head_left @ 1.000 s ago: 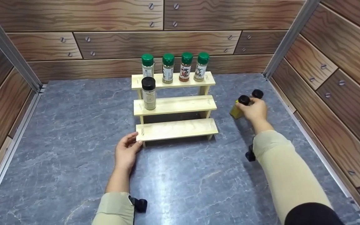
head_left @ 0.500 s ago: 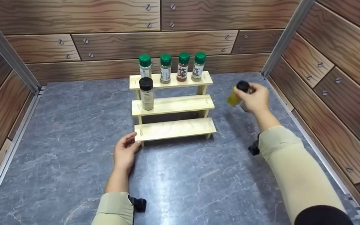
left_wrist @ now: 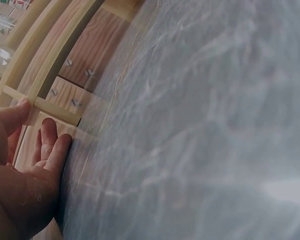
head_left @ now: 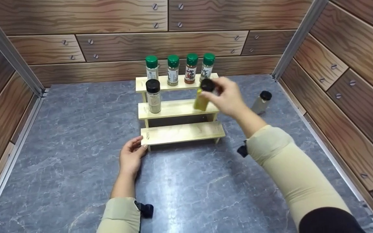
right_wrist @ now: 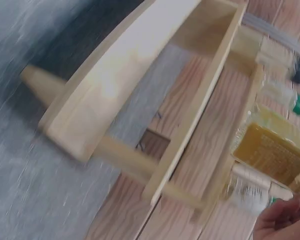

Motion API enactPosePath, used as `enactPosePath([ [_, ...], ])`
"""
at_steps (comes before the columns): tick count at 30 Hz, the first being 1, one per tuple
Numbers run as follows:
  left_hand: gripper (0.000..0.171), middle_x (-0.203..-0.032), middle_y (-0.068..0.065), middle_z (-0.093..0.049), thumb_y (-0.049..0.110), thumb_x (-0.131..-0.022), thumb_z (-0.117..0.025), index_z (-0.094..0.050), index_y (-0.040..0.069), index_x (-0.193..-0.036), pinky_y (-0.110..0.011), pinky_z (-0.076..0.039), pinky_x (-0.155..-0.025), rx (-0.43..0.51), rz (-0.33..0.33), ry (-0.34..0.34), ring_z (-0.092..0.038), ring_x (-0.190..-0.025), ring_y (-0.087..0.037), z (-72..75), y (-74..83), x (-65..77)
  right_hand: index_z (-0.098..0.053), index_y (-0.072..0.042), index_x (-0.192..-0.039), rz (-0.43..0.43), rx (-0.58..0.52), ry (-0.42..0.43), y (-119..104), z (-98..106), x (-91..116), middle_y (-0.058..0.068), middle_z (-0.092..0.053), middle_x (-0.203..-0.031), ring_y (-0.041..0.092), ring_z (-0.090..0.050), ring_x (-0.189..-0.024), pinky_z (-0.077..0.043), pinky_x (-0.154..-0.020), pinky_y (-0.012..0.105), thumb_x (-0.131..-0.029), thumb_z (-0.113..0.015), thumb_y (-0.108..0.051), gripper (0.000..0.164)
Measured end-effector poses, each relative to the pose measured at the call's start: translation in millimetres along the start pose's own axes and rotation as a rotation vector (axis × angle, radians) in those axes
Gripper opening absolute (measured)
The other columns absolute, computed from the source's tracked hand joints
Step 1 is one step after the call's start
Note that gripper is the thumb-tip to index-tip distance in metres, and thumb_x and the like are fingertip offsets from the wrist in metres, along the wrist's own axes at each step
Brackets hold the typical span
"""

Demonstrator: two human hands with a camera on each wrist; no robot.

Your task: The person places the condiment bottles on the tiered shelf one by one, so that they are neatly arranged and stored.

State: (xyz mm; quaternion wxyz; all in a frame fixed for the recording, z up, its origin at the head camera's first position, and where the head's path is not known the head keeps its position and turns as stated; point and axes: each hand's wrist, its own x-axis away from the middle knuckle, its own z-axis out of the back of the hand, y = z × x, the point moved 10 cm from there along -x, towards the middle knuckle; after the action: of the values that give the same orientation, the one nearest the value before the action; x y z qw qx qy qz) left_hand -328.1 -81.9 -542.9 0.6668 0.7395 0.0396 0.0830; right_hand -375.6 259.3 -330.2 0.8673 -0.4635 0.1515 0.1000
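A three-tier wooden spice rack (head_left: pixel 183 133) stands on the grey marbled surface. At the left end of its lowest step, my left hand (head_left: pixel 130 158) grips the edge with thumb and fingers, also visible in the left wrist view. My right hand (head_left: pixel 230 97) holds a black-capped spice jar (head_left: pixel 200 103) with yellow-green contents, slightly tilted over the right part of the middle step. In the right wrist view this yellow jar (right_wrist: pixel 270 152) looks blurred, and I cannot tell whether its base touches the step. A black-capped jar (head_left: pixel 154 100) stands at the middle step's left end.
Several green-capped jars line the top step, among them a red-filled one (head_left: pixel 190 71). Another black-capped jar (head_left: pixel 261 103) stands on the surface right of the rack. Wood-patterned walls (head_left: pixel 108 48) enclose the back and sides.
My right hand has lifted the yellow jar off the surface and carried it left to the middle step. The other black-capped jar stays behind. My left hand keeps its place.
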Motion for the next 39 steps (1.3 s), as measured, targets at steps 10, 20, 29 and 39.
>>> enactPosePath([
  [10, 0.04, -0.124, -0.031, -0.065, -0.014, -0.091, -0.07, -0.064, -0.013, -0.131, -0.018, -0.059, -0.075, 0.015, 0.005, 0.006, -0.066, -0.093, -0.013, -2.5, -2.0, 1.9, -0.068, 0.001, -0.136, -0.04, -0.035, -0.218, -7, -67, -14, 0.012, -0.067, -0.108, 0.019, -0.057, -0.09, -0.05, -0.08, 0.03, -0.095, -0.081, -0.015, 0.046],
  [20, 0.04, -0.126, -0.032, -0.064, -0.013, -0.092, -0.07, -0.063, -0.014, -0.131, -0.019, -0.06, -0.077, 0.006, -0.004, -0.018, -0.067, -0.095, -0.016, -5.8, 1.3, -1.5, -0.061, -0.001, -0.146, -0.052, -0.06, -0.202, -2, -73, -20, 0.014, -0.067, -0.112, 0.018, -0.057, -0.09, -0.049, -0.081, 0.03, -0.099, -0.074, -0.011, 0.049],
  [29, 0.04, -0.127, -0.032, -0.064, -0.013, -0.092, -0.07, -0.064, -0.013, -0.131, -0.02, -0.061, -0.077, 0.015, -0.014, -0.016, -0.066, -0.095, -0.016, -4.7, 1.8, -3.9, -0.055, -0.003, -0.153, -0.067, -0.081, -0.215, -2, -77, -20, 0.015, -0.065, -0.112, 0.021, -0.055, -0.093, -0.048, -0.083, 0.032, -0.104, -0.066, -0.011, 0.051],
  [39, 0.04, -0.126, -0.032, -0.065, -0.012, -0.092, -0.07, -0.063, -0.013, -0.131, -0.018, -0.06, -0.075, 0.007, -0.012, -0.015, -0.068, -0.091, -0.015, -1.7, 0.0, -1.6, -0.052, 0.003, -0.151, -0.079, 0.011, -0.172, 24, -78, -7, 0.007, -0.057, -0.092, 0.015, -0.052, -0.081, -0.047, -0.068, 0.025, -0.099, -0.073, -0.014, 0.059],
])
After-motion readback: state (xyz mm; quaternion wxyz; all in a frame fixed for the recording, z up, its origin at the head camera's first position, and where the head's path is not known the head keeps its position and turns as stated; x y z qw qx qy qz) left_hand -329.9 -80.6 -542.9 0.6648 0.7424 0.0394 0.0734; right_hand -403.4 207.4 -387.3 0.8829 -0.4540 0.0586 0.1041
